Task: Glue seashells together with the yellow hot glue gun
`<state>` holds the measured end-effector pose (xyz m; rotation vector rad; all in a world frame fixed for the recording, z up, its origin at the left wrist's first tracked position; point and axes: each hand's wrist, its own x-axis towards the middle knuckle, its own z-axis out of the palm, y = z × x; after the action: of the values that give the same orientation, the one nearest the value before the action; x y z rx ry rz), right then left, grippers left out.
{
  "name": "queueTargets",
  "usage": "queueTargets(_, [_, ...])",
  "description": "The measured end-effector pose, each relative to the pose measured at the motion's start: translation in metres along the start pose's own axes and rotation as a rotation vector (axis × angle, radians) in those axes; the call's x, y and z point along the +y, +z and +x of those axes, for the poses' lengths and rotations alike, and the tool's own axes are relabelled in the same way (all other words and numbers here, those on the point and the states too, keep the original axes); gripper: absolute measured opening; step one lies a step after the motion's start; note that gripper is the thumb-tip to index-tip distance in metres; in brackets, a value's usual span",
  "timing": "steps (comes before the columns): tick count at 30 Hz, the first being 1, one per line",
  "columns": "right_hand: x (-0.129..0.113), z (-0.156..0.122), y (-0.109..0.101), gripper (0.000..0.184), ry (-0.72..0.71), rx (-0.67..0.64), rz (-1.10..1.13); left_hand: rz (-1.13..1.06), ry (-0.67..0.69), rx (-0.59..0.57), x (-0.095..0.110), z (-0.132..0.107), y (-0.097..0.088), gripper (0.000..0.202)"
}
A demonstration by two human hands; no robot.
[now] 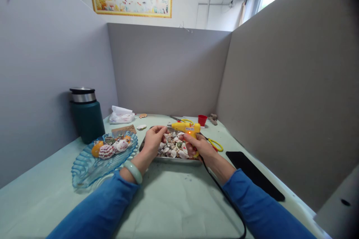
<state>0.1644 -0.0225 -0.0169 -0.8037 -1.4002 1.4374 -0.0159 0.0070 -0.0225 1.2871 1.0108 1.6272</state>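
Observation:
My right hand point(200, 147) is wrapped round the grip of a yellow hot glue gun point(183, 127), which has an orange light glowing on its side. Its nozzle points left, close to the fingertips of my left hand point(154, 140). Those fingers are pinched together; whatever they hold is too small or hidden to make out. Below both hands lies a metal tray point(176, 160) filled with small seashells point(171, 145). A black cord point(221, 190) runs from the glue gun's grip down toward the front edge.
On the left, a blue glass dish point(89, 171) bears larger shells point(108, 151), beside a dark green bottle point(86, 119). Tissues point(122, 115), a red cup point(202, 120) and yellow-handled scissors point(215, 145) lie farther back. A black flat object point(255, 175) lies right. Grey partitions point(168, 71) enclose the table.

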Motion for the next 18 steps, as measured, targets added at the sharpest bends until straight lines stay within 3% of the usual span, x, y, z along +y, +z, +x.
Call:
queueTargets(7, [0.0012,0.0012,-0.0025,0.040,-0.088,0.033,0.023,-0.117,-0.119,-0.062,-0.0020,0.0024,-0.0041,0.034])
queueTargets(18, [-0.0018,-0.0012,0.0012,0.039,-0.102,0.034,-0.082,-0.078,-0.113,-0.012,-0.0017,0.0026,-0.0016,0.036])
